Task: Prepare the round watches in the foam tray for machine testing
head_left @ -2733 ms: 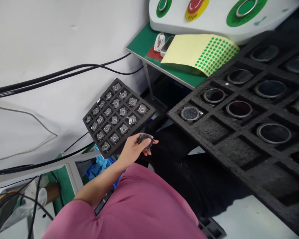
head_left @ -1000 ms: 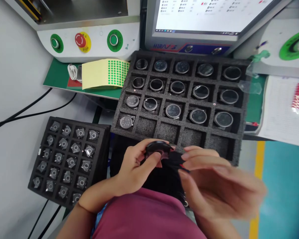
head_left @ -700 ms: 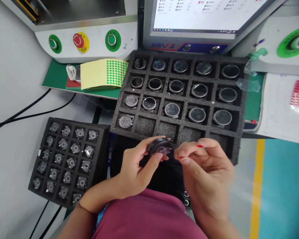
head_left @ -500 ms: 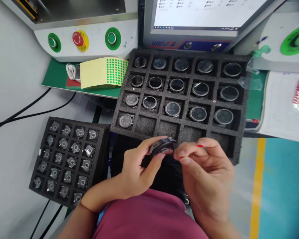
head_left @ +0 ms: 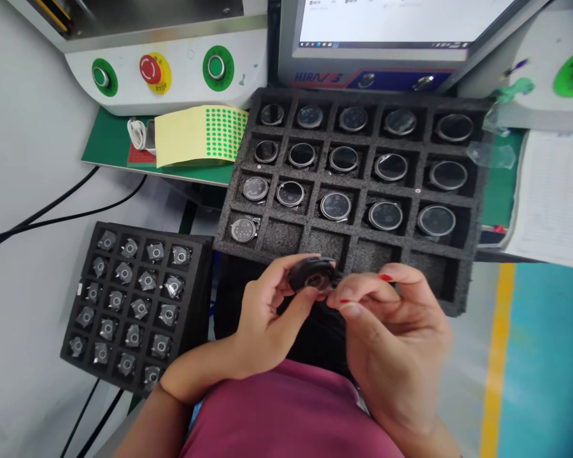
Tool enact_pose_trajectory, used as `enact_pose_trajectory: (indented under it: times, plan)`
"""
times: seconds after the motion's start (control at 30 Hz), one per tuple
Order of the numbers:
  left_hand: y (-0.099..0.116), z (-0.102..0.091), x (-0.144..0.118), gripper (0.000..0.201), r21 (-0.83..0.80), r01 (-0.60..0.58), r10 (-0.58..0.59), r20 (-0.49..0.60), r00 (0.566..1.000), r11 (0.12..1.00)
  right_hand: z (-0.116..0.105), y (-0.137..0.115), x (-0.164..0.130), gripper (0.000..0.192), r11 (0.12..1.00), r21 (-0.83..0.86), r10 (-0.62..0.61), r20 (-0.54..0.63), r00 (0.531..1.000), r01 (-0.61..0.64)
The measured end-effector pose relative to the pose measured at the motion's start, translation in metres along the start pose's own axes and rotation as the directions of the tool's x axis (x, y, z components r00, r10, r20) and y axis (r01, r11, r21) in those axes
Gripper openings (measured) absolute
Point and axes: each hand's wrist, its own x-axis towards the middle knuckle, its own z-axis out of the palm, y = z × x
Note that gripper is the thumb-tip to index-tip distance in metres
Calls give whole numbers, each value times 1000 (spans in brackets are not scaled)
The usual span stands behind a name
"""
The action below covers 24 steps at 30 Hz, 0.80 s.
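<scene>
Left hand (head_left: 262, 324) grasping a round dark watch case (head_left: 312, 275) between thumb and fingers, just in front of the near edge of the large foam tray (head_left: 463, 289). Right hand (head_left: 396, 343) pinched with fingertips (head_left: 340, 299) at the case's right rim, perhaps on some small part; too small to tell. Better to keep the case level and steady, grip only on the rim, away from the face. Empty near-row pocket (head_left: 281, 234) just beyond. Small foam tray (head_left: 198, 299) of parts to the left; sticker sheet (head_left: 198, 135) far left.
</scene>
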Motion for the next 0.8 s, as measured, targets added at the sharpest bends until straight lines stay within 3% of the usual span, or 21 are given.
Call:
enact_pose_trajectory:
  times: [0.07, 0.2, 0.47, 0.57, 0.67, 0.8]
  plan:
    - [3, 1, 2, 16, -165, 66, -68, -8, 998, 984, -1, 0, -1, 42, 1000, -18, -6, 5, 1000, 7]
    - [7, -4, 5, 13, -314, 131, -132, 16, 991, 941, -3, 1, -1, 44, 994, -88, -58, 30, 998, 60]
    - [10, -16, 6, 10, -392, 138, -137, 29, 990, 909, -6, 1, 2, 47, 946, -243, -223, -15, 975, 212]
    - [10, -14, 7, 12, -380, 175, -160, 72, 985, 908, -6, 1, 3, 58, 905, -273, -319, 70, 945, 326]
    - [8, -12, 7, 18, -350, 192, -182, 64, 981, 917, -8, 3, 4, 68, 838, -290, -422, 192, 886, 462]
    - [6, -9, 6, 20, -314, 195, -197, 27, 980, 929, -13, 7, 7, 74, 753, -370, -462, 291, 838, 544]
